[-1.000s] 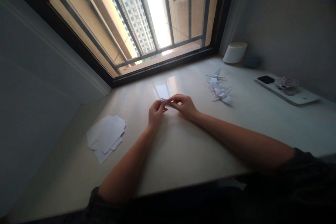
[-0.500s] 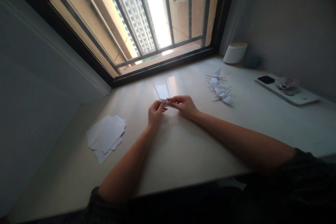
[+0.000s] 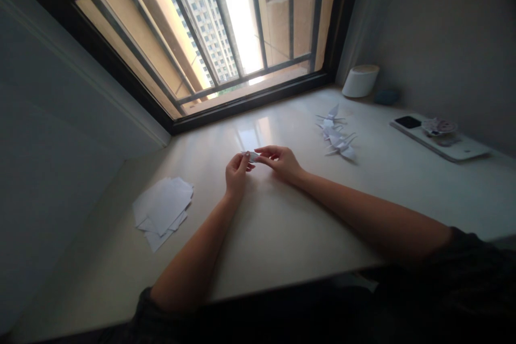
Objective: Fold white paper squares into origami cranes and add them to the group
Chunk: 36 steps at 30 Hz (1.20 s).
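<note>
Both of my hands meet over the middle of a pale sill-like table [image 3: 282,226]. My left hand [image 3: 237,173] and my right hand [image 3: 282,162] pinch a small folded piece of white paper [image 3: 253,156] between their fingertips, just above the surface. The paper is narrow and mostly hidden by my fingers. A loose stack of white paper sheets [image 3: 163,210] lies to the left of my left forearm. Several folded paper cranes [image 3: 336,135] sit to the right, beyond my right hand.
A barred window [image 3: 226,37] runs along the far edge of the table. At the back right stand a white cylindrical container [image 3: 360,80] and a small dark object [image 3: 386,97]. A white tablet-like device [image 3: 441,142] with a small trinket on it lies at the right.
My hands have shifted very slightly toward the window, and the folded paper between the fingertips looks shorter now. Everything else on the table is as before.
</note>
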Motion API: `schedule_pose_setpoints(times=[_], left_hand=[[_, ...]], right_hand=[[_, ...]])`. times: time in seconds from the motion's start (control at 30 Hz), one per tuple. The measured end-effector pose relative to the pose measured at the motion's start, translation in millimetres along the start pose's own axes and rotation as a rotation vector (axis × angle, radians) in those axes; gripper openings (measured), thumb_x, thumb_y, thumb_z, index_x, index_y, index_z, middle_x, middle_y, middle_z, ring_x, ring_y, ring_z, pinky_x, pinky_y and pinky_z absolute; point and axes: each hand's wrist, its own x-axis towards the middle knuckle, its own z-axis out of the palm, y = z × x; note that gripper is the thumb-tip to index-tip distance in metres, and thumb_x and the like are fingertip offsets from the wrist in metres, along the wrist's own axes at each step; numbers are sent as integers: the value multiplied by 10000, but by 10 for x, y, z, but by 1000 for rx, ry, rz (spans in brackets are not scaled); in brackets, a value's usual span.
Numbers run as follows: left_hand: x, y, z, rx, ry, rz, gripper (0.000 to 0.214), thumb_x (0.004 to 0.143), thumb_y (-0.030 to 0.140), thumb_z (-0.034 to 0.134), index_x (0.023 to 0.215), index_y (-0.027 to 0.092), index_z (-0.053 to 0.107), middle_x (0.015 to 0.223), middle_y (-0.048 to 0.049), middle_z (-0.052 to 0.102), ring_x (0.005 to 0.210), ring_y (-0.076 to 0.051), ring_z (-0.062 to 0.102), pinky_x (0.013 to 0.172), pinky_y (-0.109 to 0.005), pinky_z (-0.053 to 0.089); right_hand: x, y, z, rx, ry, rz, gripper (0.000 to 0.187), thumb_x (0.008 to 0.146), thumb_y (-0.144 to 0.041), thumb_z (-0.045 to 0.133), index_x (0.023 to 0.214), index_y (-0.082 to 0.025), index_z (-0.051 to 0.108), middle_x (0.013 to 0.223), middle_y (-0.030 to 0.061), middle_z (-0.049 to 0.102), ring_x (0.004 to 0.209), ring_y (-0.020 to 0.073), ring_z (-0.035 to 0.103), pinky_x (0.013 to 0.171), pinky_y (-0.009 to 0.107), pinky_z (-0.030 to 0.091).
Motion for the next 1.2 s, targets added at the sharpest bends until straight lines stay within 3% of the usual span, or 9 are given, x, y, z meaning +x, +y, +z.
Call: schedule_pose_setpoints(times=[0.53,0.67,0.83,0.97,1.2], left_hand=[[15,-27,0,-54,25,-45,339,762,522,639,765,183,645,756,-29,648,681,-140,620,602,-236,479],[26,-42,-15,-74,63,-51,347,761,529,640,801,185,658,760,-32,653,692,-139,622,604,-233,476],[39,-54,-30,-65,2,-67,390,784,531,622,958,190,697,831,-52,678,688,-128,614,594,-228,466],[37,-53,-19,-46,-3,-79,409,781,565,606,825,170,702,808,-69,699,669,-139,624,592,-245,463],[7,12,-5,-76,-7,-91,433,809,573,572,860,168,716,852,-87,728,702,-159,661,629,-265,472]], right_hand=[[-22,-17,1,-75,14,-29,346,756,-474,685,967,-206,743,793,47,732,693,163,633,611,274,458],[-35,-41,2,-73,-2,-50,308,778,-493,662,862,-207,741,795,39,737,698,165,636,620,278,463],[-63,-89,-8,-127,77,-161,236,819,-430,643,856,-217,737,777,33,719,693,160,622,641,289,472],[-75,-110,-27,-220,168,-273,183,841,-366,631,913,-240,742,823,47,681,730,166,600,677,307,493],[-49,-32,-40,-358,93,-435,206,875,-251,579,995,-308,737,864,44,645,805,181,578,745,346,491]])
